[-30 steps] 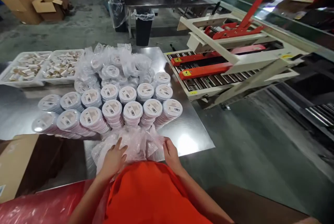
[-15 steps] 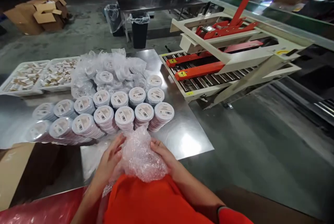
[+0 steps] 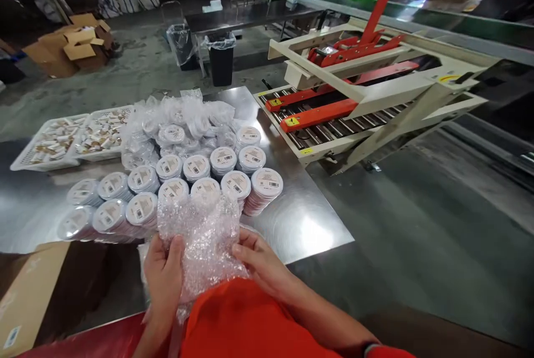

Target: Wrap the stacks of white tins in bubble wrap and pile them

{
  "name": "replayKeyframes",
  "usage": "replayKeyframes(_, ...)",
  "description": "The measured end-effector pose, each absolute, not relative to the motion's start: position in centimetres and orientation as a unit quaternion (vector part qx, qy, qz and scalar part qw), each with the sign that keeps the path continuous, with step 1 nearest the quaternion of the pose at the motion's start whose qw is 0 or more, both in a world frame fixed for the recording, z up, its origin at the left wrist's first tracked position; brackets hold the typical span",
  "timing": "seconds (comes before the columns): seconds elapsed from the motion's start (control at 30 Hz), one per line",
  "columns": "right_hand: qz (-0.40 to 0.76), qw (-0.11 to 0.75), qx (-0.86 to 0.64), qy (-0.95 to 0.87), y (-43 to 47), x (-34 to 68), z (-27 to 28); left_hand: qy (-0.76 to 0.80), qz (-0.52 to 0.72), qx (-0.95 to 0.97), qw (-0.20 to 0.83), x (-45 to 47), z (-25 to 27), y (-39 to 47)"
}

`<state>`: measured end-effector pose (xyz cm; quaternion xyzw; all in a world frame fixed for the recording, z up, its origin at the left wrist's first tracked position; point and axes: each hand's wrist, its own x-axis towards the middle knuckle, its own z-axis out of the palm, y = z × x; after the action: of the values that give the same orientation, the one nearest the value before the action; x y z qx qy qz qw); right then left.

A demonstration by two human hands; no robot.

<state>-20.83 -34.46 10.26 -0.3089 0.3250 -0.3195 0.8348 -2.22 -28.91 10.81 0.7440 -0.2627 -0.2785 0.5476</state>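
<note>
A sheet or bag of clear bubble wrap (image 3: pixel 204 241) is stretched between my hands, close to my body. My left hand (image 3: pixel 164 269) grips its left edge, thumb up. At the right edge, my right hand (image 3: pixel 258 260) pinches the wrap between thumb and fingers. Just beyond stand two rows of stacked round discs (image 3: pixel 267 182) with printed labels on top; the wrap covers part of the front row. Whether anything lies inside the wrap I cannot tell. Behind the stacks is a heap of bubble-wrapped items (image 3: pixel 179 118).
Two white baskets (image 3: pixel 45 167) of small white and brown pieces sit on the metal table (image 3: pixel 308 224). A cardboard box (image 3: pixel 33 285) is at the lower left. Right of the table stands a cream and red roller machine (image 3: pixel 329 118). Black bins (image 3: pixel 221 63) are farther back.
The bunched bubble wrap is now spread flatter and raised upright. My left hand has closed on its edge, and my right hand keeps hold. The view has shifted slightly.
</note>
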Motion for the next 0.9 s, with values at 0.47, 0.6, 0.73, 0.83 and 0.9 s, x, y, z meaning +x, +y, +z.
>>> replayKeyframes(0.47,-0.381,0.716,-0.464,0.356,-35.7,-20.2,11.1,-0.485,-0.053,0.762,0.425,-2.1,11.9,-25.7)
replayKeyframes(0.6,-0.307,0.803,-0.452,0.241,-37.3,-20.8,11.9,-0.518,-0.236,0.712,0.411,-1.4,13.1,-26.2)
replayKeyframes(0.73,-0.215,0.890,-0.325,0.237,-39.5,-21.0,11.5,-0.415,-0.447,0.631,0.480,-1.2,12.9,-29.1)
replayKeyframes(0.83,-0.226,0.882,-0.303,0.281,-40.7,-20.8,11.6,-0.397,-0.528,0.577,0.481,-1.2,12.5,-30.4)
replayKeyframes(0.9,-0.257,0.878,-0.250,0.317,-40.8,-20.8,11.8,-0.393,-0.504,0.583,0.501,-1.1,12.5,-30.5)
